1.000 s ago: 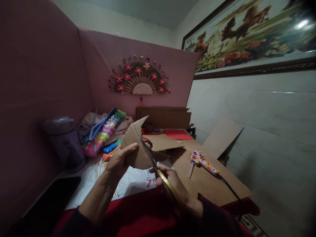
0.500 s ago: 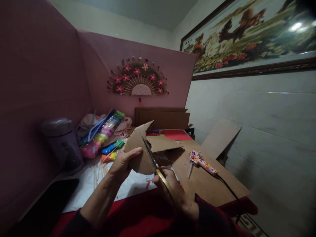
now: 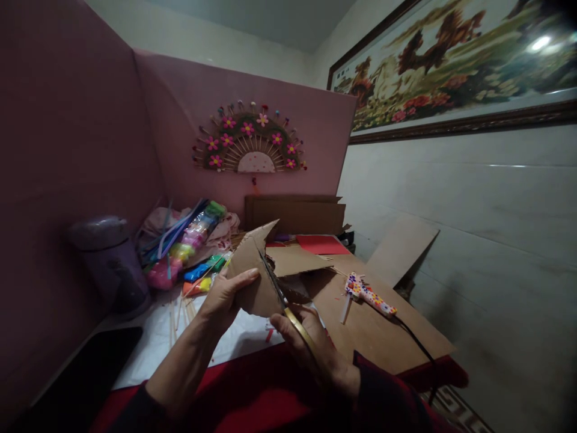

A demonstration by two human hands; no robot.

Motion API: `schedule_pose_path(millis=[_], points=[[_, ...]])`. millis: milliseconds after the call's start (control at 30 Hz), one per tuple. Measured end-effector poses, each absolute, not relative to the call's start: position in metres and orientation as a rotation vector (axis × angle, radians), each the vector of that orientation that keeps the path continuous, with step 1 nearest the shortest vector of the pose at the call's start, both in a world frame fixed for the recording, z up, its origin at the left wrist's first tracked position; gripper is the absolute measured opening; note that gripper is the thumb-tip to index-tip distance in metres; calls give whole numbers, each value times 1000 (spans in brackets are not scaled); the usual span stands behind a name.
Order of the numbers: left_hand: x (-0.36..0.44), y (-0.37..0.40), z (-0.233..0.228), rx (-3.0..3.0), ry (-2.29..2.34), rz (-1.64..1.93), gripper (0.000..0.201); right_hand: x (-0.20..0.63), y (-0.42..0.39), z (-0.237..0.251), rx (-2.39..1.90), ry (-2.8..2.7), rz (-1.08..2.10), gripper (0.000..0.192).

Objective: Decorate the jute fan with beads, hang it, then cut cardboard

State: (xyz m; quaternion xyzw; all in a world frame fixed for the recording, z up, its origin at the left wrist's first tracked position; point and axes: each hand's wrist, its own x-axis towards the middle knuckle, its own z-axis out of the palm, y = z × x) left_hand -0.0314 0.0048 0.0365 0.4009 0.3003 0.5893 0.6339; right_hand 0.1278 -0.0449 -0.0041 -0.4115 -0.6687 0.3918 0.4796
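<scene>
My left hand (image 3: 225, 297) grips a curved piece of cardboard (image 3: 256, 294), thumb on its near face and fingers hidden behind. In my right hand (image 3: 311, 343) are scissors with gold-coloured handles (image 3: 297, 325); their dark blades lie along the cardboard, pointing up and left into it. To the right of the blades a pointed flap of cardboard (image 3: 297, 261) sticks out. Whether it is joined to the held piece I cannot tell. Both hands are above the front of the table.
A flower-patterned glue gun (image 3: 369, 294) with a black cord lies on a cardboard sheet (image 3: 396, 343) at right. Bags of coloured clay (image 3: 193, 240), thin sticks (image 3: 180, 313) and a purple flask (image 3: 110, 264) are at left. Behind stand folded cardboard (image 3: 293, 213) and a flowered fan (image 3: 247, 141).
My right thumb has lifted a little and shifted left on the scissors' handle. The cardboard and my left hand stay nearly in place; the whole view has shifted slightly.
</scene>
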Motion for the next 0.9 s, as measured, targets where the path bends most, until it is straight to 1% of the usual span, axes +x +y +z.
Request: schedule_pose_path(millis=[167,367,533,633,700,767,900], points=[[-32,6,36,890,729,1347,51,130,-45,-3,-1079,-1598,1060,41],[-33,13,28,905,725,1335,48,130,-44,-6,-1136,-1561,1144,43],[-35,18,27,854,724,1340,38,134,-42,-5,-1125,-1549,1177,47],[-41,20,33,718,711,1454,28,142,-48,-4,-1079,-1619,1252,55],[-45,21,38,617,694,1522,24,148,-57,-5,-1053,-1664,1287,57],[-49,21,42,535,667,1559,24,154,-68,-9,-1043,-1687,1302,53],[-51,21,46,436,577,1631,28,163,-88,-17,-1096,-1677,1274,37]])
